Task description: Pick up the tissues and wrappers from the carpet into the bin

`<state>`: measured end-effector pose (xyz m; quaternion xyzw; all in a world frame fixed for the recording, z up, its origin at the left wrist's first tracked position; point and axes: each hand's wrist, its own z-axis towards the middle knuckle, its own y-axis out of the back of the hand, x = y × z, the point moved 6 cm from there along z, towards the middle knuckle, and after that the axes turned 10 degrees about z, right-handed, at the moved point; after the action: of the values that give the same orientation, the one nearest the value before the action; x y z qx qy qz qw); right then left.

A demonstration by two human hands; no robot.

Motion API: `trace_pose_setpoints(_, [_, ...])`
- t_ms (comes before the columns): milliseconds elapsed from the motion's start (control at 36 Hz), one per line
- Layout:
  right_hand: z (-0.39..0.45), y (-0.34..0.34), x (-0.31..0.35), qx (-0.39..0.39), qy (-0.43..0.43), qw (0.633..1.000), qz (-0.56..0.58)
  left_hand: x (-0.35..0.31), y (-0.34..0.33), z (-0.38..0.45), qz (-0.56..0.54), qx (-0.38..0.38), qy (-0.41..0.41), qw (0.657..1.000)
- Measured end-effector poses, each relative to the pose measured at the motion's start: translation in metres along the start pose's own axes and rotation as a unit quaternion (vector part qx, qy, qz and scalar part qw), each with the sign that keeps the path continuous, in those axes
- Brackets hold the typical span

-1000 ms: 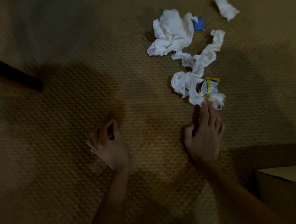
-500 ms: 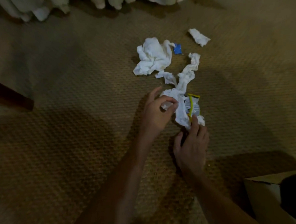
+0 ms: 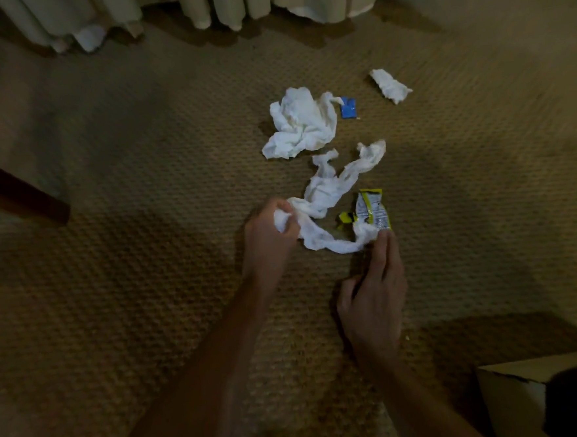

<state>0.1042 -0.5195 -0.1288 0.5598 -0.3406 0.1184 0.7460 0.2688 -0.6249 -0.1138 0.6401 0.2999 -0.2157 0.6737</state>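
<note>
Trailing from left hand (image 3: 268,236) (fingers curled): twisted tissue (image 3: 326,195)

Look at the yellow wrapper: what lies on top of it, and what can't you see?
A twisted end of the long tissue overlaps the yellow wrapper at its lower edge, beside the right hand's fingertips. The wrapper's part beneath that tissue is hidden.

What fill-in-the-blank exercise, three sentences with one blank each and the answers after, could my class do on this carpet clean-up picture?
1. The left hand grips one end of a long twisted ____.
2. The small wrapper beside the big crumpled tissue is coloured ____.
3. The right hand reaches its fingertips to the ____-and-silver wrapper.

Answers: tissue; blue; yellow
</note>
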Motion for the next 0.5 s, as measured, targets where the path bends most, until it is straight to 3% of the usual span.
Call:
trace_pose_setpoints(250, [0.001,-0.008,-0.002,0.048,-0.018,0.997,-0.057,0.042,0.015,-0.023,0.167,0.0,-0.002,0.986])
trace_pose_setpoints(500, [0.0,-0.005,-0.004,0.031,-0.031,0.996,-0.076,0.036,0.02,-0.039,0.134,-0.042,-0.061,0.988])
